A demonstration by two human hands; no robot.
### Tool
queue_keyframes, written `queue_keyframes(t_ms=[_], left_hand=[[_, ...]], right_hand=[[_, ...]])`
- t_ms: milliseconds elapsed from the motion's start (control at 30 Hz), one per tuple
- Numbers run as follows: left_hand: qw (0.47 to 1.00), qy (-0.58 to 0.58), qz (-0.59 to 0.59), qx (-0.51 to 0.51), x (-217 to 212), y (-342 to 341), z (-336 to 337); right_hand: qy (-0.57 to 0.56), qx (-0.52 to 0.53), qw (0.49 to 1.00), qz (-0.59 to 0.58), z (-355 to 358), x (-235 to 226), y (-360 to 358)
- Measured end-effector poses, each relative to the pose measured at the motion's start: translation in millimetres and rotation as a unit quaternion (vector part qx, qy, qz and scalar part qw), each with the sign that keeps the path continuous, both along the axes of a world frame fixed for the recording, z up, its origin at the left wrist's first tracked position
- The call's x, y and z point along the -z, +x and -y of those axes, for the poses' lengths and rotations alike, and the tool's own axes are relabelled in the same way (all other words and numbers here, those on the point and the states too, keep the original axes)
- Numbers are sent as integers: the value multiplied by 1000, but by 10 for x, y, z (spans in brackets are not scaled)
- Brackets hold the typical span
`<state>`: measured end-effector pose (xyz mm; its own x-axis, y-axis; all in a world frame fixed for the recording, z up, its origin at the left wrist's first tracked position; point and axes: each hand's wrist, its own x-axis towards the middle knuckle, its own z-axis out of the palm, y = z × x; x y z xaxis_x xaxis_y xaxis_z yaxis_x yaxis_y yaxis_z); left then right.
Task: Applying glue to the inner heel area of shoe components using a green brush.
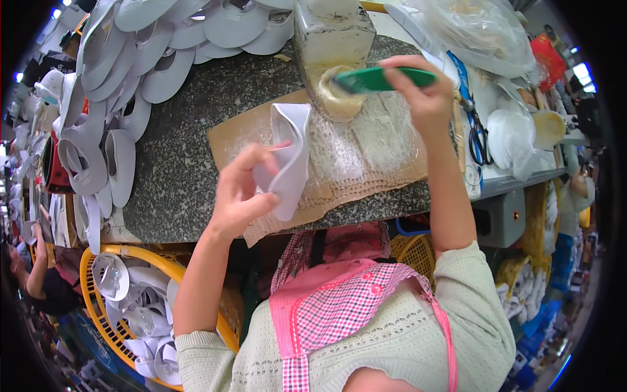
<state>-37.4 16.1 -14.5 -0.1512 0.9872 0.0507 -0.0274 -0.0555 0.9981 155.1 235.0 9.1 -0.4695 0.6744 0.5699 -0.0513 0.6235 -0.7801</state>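
My left hand [245,193] pinches a pale white slipper upper [292,176], bent into a curve and held upright above a glue-smeared cardboard sheet [228,134]. In my right hand [424,91] is a flat green-handled brush [382,80], gripped from above with the fingers wrapped round the handle. Its dark end reaches over the round mouth of a glue pot [339,108], which is coated in yellowish dried glue. Whether the bristles touch the glue cannot be seen.
Many pale slipper uppers [238,26] are piled on the speckled stone table [176,144] at the far left. A yellow basket [91,287] of white pieces stands below left. Scissors [480,140], a clear plastic bag [477,32] and white pieces [506,140] lie at right.
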Motion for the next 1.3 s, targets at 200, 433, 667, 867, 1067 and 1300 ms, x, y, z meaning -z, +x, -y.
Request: queue_keyframes(t_ms=[200,433,667,867,1067,1300], left_hand=[[945,76,-100,-302,-594,35,135],[959,-34,-131,-249,-507,-233,-86],[948,-61,-187,-250,-491,-443,-288],[935,-51,-228,-268,-477,-436,-64],[685,262,-660,-164,-871,-107,-73],[548,98,-817,150,-274,417,-46]], right_hand=[[-97,61,993,-19,-172,190,555],[9,-187,982,10,595,302,-158],[197,-145,968,50,591,625,-604],[-125,-217,968,-23,643,285,-248],[-11,-80,991,107,-36,62,219],[-212,-98,972,35,193,151,397]])
